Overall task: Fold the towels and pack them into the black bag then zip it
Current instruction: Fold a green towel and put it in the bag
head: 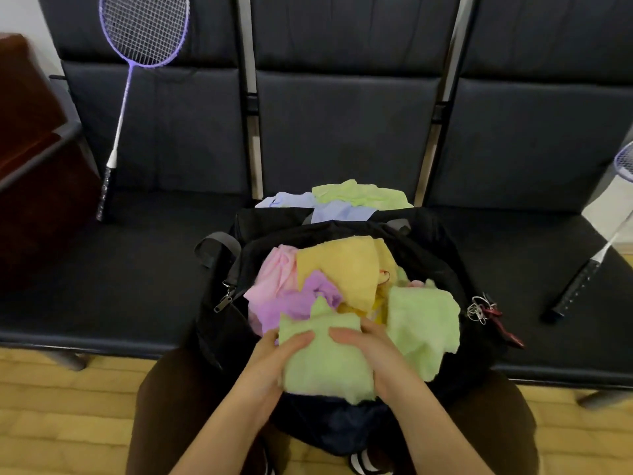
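The black bag stands open on the front edge of the dark bench, stuffed with towels: pink, purple, yellow and a light green one. At the bag's near rim lies a folded light green towel. My left hand grips its left side, thumb on top. My right hand grips its right side the same way. Behind the bag lie a green towel and a pale blue towel on the seat.
A purple badminton racket leans on the left backrest; a second racket lies on the right seat. A key bunch hangs at the bag's right side, a zip pull at its left. A brown chair stands left.
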A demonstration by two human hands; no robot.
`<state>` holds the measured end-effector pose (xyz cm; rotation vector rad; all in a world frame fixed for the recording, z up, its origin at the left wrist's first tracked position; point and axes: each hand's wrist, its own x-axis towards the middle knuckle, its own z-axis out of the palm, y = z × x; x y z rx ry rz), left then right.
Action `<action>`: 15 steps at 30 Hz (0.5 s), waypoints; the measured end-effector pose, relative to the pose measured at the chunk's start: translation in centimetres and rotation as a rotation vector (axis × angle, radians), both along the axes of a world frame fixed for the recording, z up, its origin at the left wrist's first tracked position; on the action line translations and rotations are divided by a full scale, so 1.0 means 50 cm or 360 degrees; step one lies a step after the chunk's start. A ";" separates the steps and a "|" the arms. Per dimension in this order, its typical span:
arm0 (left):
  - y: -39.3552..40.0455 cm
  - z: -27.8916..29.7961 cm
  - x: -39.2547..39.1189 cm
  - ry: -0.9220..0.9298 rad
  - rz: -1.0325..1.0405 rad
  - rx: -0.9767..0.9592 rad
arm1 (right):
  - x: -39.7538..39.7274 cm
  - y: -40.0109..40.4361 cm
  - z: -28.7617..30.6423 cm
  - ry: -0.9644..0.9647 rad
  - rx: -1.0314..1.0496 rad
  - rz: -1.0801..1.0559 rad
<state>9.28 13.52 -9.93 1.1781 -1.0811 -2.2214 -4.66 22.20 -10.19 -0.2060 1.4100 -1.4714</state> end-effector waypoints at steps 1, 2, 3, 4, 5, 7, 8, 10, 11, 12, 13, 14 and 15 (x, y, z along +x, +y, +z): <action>-0.004 -0.012 -0.017 -0.0125 0.0007 -0.0060 | -0.002 -0.002 -0.013 0.0038 0.0025 -0.0028; -0.005 -0.018 -0.036 -0.0246 0.0027 -0.0132 | -0.004 -0.007 -0.019 0.0123 0.0056 -0.0067; -0.008 -0.023 -0.058 -0.0371 0.0061 -0.0190 | -0.009 -0.014 -0.028 0.0264 0.0089 -0.0112; -0.013 -0.030 -0.081 -0.0494 0.0092 -0.0248 | -0.014 -0.022 -0.033 0.0437 0.0132 -0.0154; -0.018 -0.031 -0.103 -0.0610 0.0125 -0.0321 | -0.019 -0.032 -0.035 0.0620 0.0164 -0.0193; -0.031 -0.028 -0.141 -0.0705 0.0218 -0.0493 | -0.026 -0.051 -0.033 0.0867 0.0163 -0.0260; -0.039 -0.027 -0.158 -0.0696 0.0258 -0.0566 | -0.032 -0.061 -0.033 0.0942 0.0172 -0.0294; -0.057 -0.028 -0.187 -0.0659 0.0292 -0.0684 | -0.047 -0.086 -0.040 0.1098 0.0226 -0.0347; -0.067 -0.038 -0.198 -0.0692 0.0288 -0.0753 | -0.053 -0.099 -0.046 0.1182 0.0270 -0.0340; -0.084 -0.059 -0.209 -0.0778 0.0280 -0.0813 | -0.060 -0.121 -0.068 0.1260 0.0341 -0.0309; -0.088 -0.076 -0.212 -0.0868 0.0260 -0.0873 | -0.060 -0.128 -0.082 0.1349 0.0406 -0.0278; -0.088 -0.090 -0.206 -0.0928 0.0241 -0.0924 | -0.055 -0.129 -0.095 0.1435 0.0450 -0.0235; -0.094 -0.107 -0.206 -0.0978 0.0245 -0.0954 | -0.055 -0.136 -0.113 0.1505 0.0486 -0.0190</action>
